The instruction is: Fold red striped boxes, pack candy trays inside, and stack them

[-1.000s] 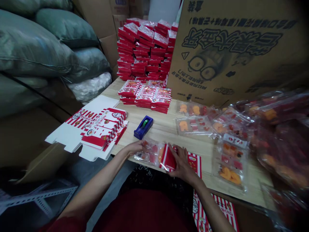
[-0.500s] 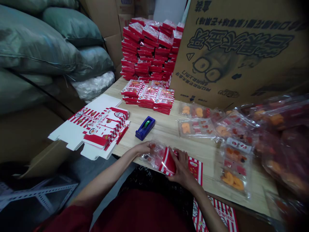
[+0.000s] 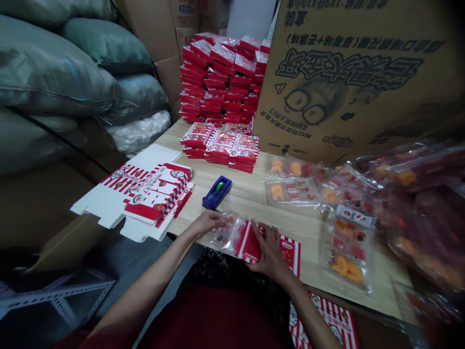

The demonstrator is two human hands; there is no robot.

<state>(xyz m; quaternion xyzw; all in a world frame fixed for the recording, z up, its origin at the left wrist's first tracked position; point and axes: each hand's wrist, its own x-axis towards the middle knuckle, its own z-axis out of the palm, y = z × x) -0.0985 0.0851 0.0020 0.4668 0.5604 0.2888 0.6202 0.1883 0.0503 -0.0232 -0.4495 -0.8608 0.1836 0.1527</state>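
**Station record: clear packet at mouth of red-and-white box, both hands engaged**

Far left, grey-green sacks (image 3: 54, 72) are piled above a perforated metal frame (image 3: 58, 295). On the left end of the wooden table (image 3: 249, 194), flat printed card blanks (image 3: 98, 194) overhang the edge, with a stack of striped cartons (image 3: 156, 194) on top.

The left hand (image 3: 206, 223) is at the near edge of the table; its fingers are drawn together on the outer end of the clear packet. Just beyond it sits a blue tape dispenser (image 3: 217, 192) with a green roll. Further back stand a low group of finished boxes (image 3: 221, 145) and, behind it, a tall pile of red boxes (image 3: 221, 82).

The clear packet (image 3: 228, 236) lies at the near table edge, between the hands; its right end meets the left end of the red-and-white box (image 3: 248, 247). How far it reaches inside is hidden. The right hand (image 3: 269, 252) is clamped over this box, thumb toward the near edge, other fingers across the top. A striped panel (image 3: 293, 252) shows right of that hand; whether it belongs to the same box cannot be told.

Rightward, a large printed carton (image 3: 345, 97) stands behind loose filled packets (image 3: 348, 252). Far right, more packets are heaped, partly blurred.
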